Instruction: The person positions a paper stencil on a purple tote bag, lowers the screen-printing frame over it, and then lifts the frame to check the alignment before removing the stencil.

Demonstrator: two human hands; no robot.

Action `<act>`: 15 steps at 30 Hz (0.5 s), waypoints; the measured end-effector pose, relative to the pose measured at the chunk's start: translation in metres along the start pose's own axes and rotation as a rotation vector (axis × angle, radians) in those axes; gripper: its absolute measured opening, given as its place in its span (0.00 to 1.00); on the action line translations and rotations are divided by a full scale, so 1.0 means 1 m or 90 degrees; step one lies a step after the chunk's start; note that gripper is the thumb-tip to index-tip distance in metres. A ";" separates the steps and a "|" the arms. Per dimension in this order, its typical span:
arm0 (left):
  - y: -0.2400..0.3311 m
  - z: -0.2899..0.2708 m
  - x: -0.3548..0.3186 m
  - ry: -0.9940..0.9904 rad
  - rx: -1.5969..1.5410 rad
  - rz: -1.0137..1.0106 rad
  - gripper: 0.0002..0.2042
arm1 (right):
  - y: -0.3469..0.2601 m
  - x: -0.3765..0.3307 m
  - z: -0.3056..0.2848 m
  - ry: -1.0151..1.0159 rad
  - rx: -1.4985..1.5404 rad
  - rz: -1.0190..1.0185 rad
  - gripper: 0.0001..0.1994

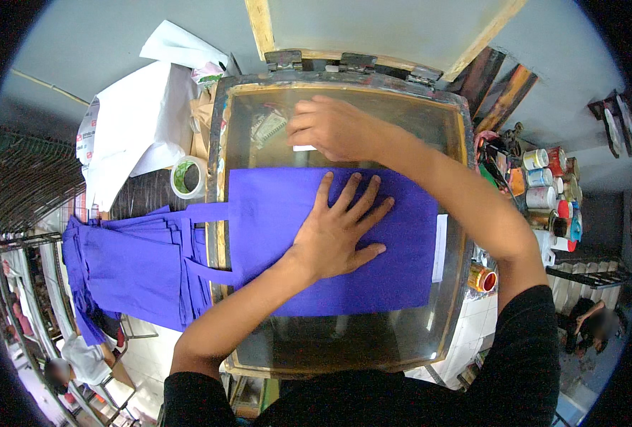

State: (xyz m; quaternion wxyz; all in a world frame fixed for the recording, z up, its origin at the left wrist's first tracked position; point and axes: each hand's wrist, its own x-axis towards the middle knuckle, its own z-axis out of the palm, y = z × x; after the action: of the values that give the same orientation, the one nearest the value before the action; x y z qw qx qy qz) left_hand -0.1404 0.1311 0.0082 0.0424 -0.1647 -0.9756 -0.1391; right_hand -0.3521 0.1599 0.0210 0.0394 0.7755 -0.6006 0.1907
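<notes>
A purple cloth tote bag (401,277) lies flat on a glass-topped table (394,349) with a wooden frame, its handles pointing left. Spread out on the bag's middle, my left hand (344,228) presses it with open fingers. My right hand (330,128) is above the bag's far edge, fingers curled together; whatever they may hold is hidden. Just under it shows a small white strip (304,148). Another white strip (439,249) runs along the bag's right edge. Left of the table, more purple bags (131,263) lie in a stack.
Metal hinges (357,62) line the table's far edge, with a raised wooden frame (261,28) behind. A tape roll (187,177) and white sheets (138,107) are at the left. Paint cans (540,197) and an open jar (481,278) stand right. Other people sit farther off.
</notes>
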 end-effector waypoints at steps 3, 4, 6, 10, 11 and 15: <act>0.000 0.001 0.001 0.002 -0.014 -0.004 0.37 | 0.006 0.009 -0.009 -0.101 -0.067 -0.074 0.11; -0.001 0.001 0.000 -0.001 -0.014 -0.008 0.37 | 0.004 0.011 -0.011 -0.114 -0.068 -0.070 0.10; 0.000 -0.001 0.001 -0.006 -0.020 -0.006 0.37 | -0.001 0.007 -0.010 -0.145 -0.072 -0.053 0.10; 0.000 -0.002 0.004 -0.021 -0.032 -0.018 0.37 | 0.017 0.000 0.005 -0.036 0.084 0.024 0.05; 0.002 -0.004 0.005 -0.026 -0.027 -0.020 0.37 | 0.021 0.001 0.003 -0.034 0.124 0.034 0.05; 0.002 -0.004 0.006 -0.037 -0.012 -0.031 0.37 | 0.024 0.010 0.012 -0.034 0.160 0.027 0.08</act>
State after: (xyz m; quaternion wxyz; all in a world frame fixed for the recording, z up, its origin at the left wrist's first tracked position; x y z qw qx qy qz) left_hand -0.1448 0.1337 0.0132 0.0092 -0.1450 -0.9788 -0.1443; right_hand -0.3703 0.1409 0.0094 -0.0782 0.7662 -0.5890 0.2450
